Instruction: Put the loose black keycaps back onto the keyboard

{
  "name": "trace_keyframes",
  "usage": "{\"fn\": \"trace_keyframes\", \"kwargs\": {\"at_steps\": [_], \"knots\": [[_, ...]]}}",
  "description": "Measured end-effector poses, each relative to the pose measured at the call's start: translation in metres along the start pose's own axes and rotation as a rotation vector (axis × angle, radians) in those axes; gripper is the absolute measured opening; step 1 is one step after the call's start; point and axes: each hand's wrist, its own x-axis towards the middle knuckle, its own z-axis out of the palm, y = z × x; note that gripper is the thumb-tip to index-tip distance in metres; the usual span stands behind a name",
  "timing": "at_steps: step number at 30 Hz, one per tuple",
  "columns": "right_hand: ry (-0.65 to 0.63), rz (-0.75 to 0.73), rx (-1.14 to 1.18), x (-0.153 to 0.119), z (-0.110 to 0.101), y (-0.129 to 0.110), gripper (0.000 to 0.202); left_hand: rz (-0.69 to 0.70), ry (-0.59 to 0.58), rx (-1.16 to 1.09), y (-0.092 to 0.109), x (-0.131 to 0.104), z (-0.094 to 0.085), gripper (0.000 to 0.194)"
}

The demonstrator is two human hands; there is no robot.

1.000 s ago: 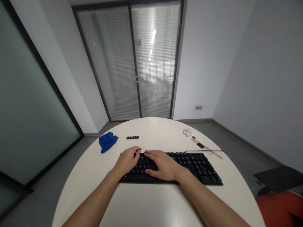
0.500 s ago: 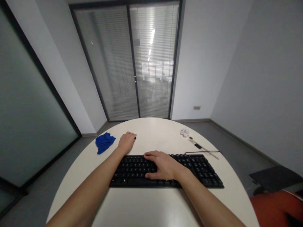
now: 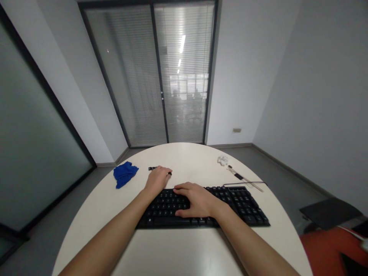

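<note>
A black keyboard (image 3: 245, 207) lies on the round white table (image 3: 161, 249). My right hand (image 3: 197, 199) rests on its middle, thumb and fingers spread apart, holding nothing. Just beyond the keyboard's upper left edge is my left hand (image 3: 158, 178), its fingers closed on a small black piece (image 3: 170, 173), probably a keycap. More small black pieces (image 3: 151, 168) lie on the table behind my left hand, partly hidden by it.
A crumpled blue cloth (image 3: 125, 174) lies at the table's left. On the right are a crumpled whitish clump (image 3: 222, 160), a thin stick-like tool with a black band (image 3: 238, 176), and the keyboard's cable (image 3: 244, 183). An orange chair (image 3: 330, 245) stands at the lower right.
My left hand has moved right and slightly nearer the keyboard with the small black piece, uncovering other black pieces behind it. My right hand stays on the keyboard. The view has shifted slightly.
</note>
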Motion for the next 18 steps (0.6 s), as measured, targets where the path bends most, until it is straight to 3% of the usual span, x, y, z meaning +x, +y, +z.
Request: {"fn": "trace_keyframes", "kwargs": {"at_steps": [4,8,18], "knots": [[0.023,-0.005,0.011,0.0,0.003,0.002,0.073,-0.094,0.109,-0.224,0.013,-0.033,-0.007,0.026],[0.04,-0.01,0.034,0.001,0.003,0.004,0.061,-0.117,0.167,-0.394,0.009,-0.057,-0.006,0.023],[0.035,-0.017,0.01,0.002,0.003,0.005,0.056,-0.108,0.008,-0.563,-0.001,-0.064,-0.006,0.022]]}}
